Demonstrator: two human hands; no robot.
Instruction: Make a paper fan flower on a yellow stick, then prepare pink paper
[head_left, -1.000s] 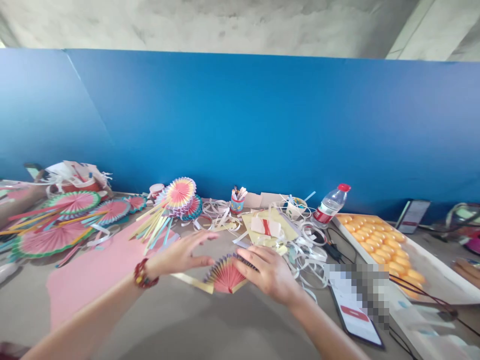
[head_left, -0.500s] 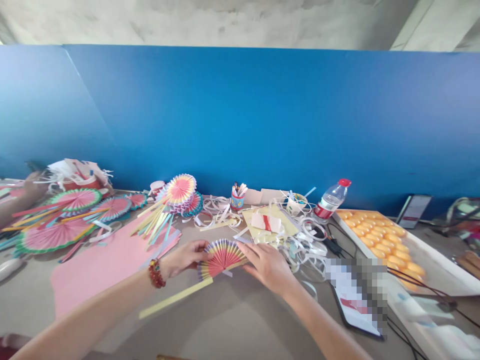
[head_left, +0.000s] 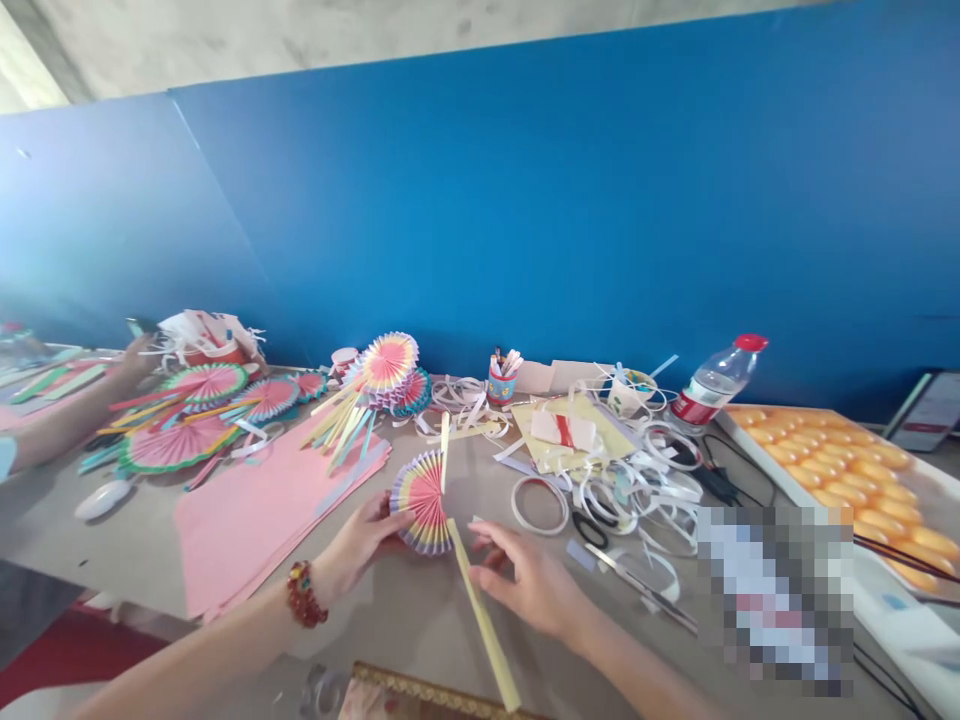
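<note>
My left hand pinches the edge of a pleated rainbow paper fan that stands half open on the table. Its two long yellow paper handle strips stick out, one toward me and one away. My right hand hovers just right of the near strip, fingers loosely spread and holding nothing. A red bead bracelet is on my left wrist.
Pink paper sheets lie to the left, finished fans beyond them. White tape rings and strips, scissors, a pen cup, a water bottle and a tray of orange pieces sit right. Another person's arm rests far left.
The fan has turned from lying flat to standing on edge, its strip now pointing toward me. My right hand has let go and drawn back. The camera has swung left and tilted.
</note>
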